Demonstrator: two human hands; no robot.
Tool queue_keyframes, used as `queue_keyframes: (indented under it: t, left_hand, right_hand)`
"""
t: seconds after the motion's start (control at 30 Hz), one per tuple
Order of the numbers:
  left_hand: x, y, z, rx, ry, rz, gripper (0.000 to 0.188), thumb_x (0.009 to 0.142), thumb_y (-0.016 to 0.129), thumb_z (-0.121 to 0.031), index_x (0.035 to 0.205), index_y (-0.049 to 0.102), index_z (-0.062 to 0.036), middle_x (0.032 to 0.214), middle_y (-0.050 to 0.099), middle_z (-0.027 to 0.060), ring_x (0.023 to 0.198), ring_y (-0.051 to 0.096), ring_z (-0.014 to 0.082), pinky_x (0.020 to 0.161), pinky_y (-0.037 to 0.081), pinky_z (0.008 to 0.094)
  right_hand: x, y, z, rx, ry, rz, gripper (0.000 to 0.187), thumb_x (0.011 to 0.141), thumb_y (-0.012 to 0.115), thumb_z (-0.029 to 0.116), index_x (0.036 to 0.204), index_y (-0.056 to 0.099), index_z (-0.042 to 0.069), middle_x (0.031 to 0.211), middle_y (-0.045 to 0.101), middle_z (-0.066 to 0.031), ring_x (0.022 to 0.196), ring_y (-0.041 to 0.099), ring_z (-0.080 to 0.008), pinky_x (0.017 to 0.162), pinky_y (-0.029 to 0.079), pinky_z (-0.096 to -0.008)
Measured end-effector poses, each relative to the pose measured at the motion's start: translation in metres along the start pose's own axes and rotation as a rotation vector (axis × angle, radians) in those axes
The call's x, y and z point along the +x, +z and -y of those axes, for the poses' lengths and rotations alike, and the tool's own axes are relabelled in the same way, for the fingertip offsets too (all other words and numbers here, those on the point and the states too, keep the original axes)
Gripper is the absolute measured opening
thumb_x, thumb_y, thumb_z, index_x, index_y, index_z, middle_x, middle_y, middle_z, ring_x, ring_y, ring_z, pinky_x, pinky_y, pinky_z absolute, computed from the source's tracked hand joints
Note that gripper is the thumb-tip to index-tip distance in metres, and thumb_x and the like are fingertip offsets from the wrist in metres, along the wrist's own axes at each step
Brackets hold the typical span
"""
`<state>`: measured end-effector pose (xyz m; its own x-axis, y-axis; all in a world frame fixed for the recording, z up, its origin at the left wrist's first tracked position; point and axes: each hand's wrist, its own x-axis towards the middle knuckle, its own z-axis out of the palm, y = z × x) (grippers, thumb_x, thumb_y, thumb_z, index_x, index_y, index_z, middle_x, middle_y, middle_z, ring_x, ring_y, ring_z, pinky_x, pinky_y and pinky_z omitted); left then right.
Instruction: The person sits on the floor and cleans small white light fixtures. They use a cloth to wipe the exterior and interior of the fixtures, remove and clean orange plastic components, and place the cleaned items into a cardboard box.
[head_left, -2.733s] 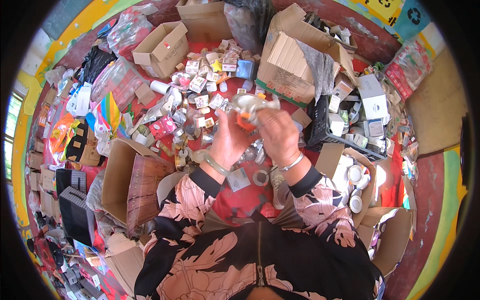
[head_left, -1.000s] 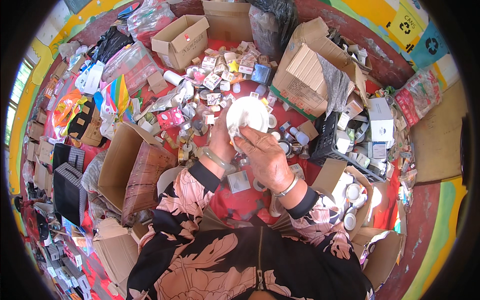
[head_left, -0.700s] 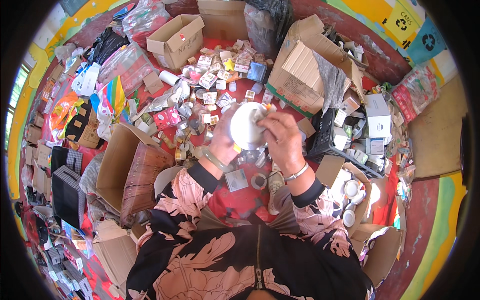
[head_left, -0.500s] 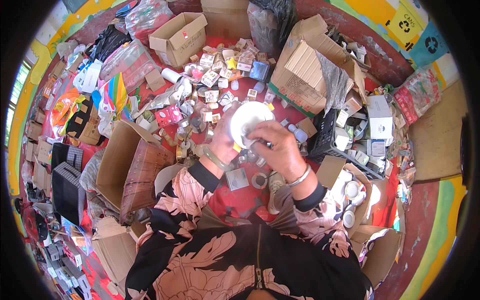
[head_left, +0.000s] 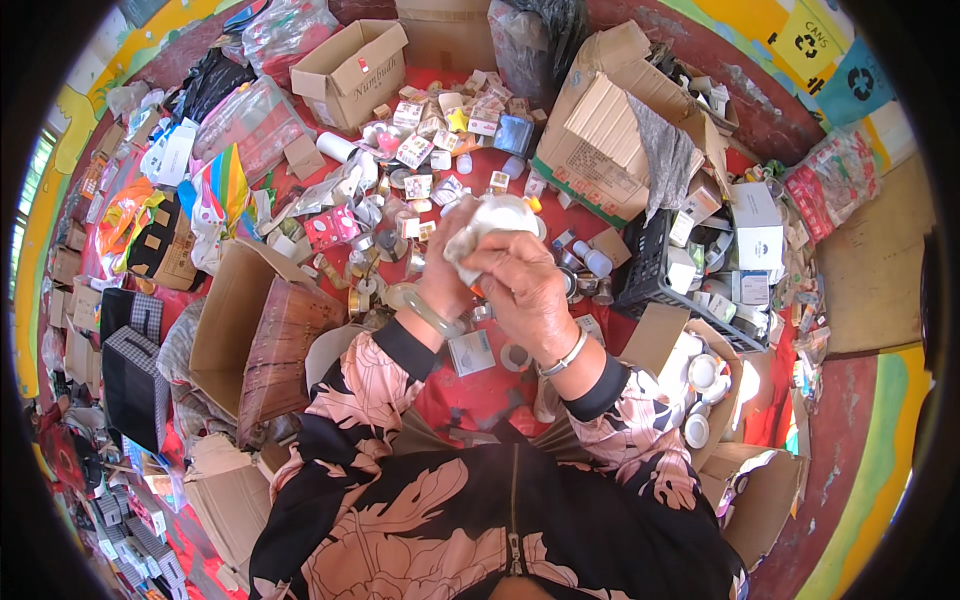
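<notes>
In front of me, my left hand [head_left: 445, 270] is wrapped round a white round thing [head_left: 507, 212], smooth and glossy, whose exact kind I cannot make out. Over its near left side, my right hand [head_left: 520, 285] presses a crumpled whitish cloth [head_left: 462, 245] with closed fingers. The hands partly hide the round thing's lower side, where a bit of orange shows. Just below them a small white box [head_left: 471, 352] lies on the red floor. Small jars and metal tins [head_left: 390, 245] lie scattered left of my hands, and white bottles [head_left: 597, 262] lie to the right.
An open cardboard box [head_left: 240, 340] stands at the left. Another box [head_left: 652, 338] at the right holds round white pieces [head_left: 702, 373]. A black crate [head_left: 650, 295] is full of small boxes. Small cartons [head_left: 415, 150] are heaped at the back beside a tall carton [head_left: 350, 75].
The white round thing has tilted, its broad face turned less toward me. My right hand has shifted left and down across it, and the cloth shows more plainly at the left side.
</notes>
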<state>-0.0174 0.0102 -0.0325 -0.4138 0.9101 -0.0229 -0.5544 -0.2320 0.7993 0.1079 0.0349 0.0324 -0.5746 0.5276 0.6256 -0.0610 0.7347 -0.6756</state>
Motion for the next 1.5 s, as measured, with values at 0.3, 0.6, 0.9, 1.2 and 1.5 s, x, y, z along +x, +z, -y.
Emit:
queue_keyframes:
  t: [0.3, 0.6, 0.9, 1.2, 1.5]
  left_hand:
    - [0.002, -0.009, -0.017, -0.57, -0.04, -0.014, 0.038, 0.092, 0.044, -0.026, 0.12, 0.047, -0.0001, 0.119, 0.054, 0.0153, 0.106, 0.056, 0.0274, 0.092, 0.047, 0.0398]
    - [-0.008, 0.019, -0.025, -0.317, -0.082, 0.028, 0.043, 0.092, 0.047, -0.037, 0.114, 0.052, -0.0013, 0.104, 0.06, 0.0112, 0.095, 0.06, 0.0198, 0.082, 0.05, 0.0312]
    - [-0.019, 0.036, -0.008, -0.177, -0.168, -0.022, 0.032, 0.094, 0.047, -0.031, 0.108, 0.057, -0.0038, 0.098, 0.062, 0.0055, 0.088, 0.06, 0.014, 0.078, 0.049, 0.0273]
    - [-0.001, 0.01, 0.01, -0.498, -0.192, 0.049, 0.033, 0.096, 0.041, -0.027, 0.112, 0.051, -0.0006, 0.103, 0.06, 0.0071, 0.093, 0.059, 0.0174, 0.081, 0.048, 0.0308]
    - [-0.01, 0.01, -0.015, -0.012, 0.042, -0.043, 0.034, 0.093, 0.044, -0.026, 0.115, 0.049, -0.001, 0.11, 0.06, 0.0105, 0.098, 0.06, 0.0208, 0.083, 0.05, 0.0325]
  right_hand:
    - [0.001, -0.049, -0.044, -0.441, -0.02, -0.158, 0.024, 0.062, 0.06, -0.008, 0.081, 0.064, 0.005, 0.085, 0.059, -0.0084, 0.082, 0.057, -0.0257, 0.072, 0.047, -0.0336]
    - [-0.004, -0.017, -0.021, -0.315, -0.06, -0.046, 0.025, 0.063, 0.06, -0.007, 0.084, 0.063, 0.006, 0.09, 0.06, -0.0095, 0.084, 0.058, -0.0278, 0.072, 0.048, -0.0351]
    - [0.008, -0.025, -0.021, -0.162, 0.029, -0.212, 0.027, 0.067, 0.059, -0.01, 0.089, 0.062, 0.006, 0.091, 0.059, -0.0097, 0.088, 0.058, -0.0249, 0.078, 0.047, -0.0319]
    - [-0.002, -0.001, -0.012, -0.026, 0.066, 0.019, 0.028, 0.065, 0.058, -0.01, 0.087, 0.064, 0.006, 0.091, 0.059, -0.0105, 0.089, 0.056, -0.0282, 0.078, 0.047, -0.0363]
    - [0.001, -0.023, -0.008, -0.082, -0.09, 0.264, 0.024, 0.06, 0.058, -0.01, 0.079, 0.062, 0.004, 0.083, 0.06, -0.0091, 0.081, 0.058, -0.0284, 0.07, 0.049, -0.0359]
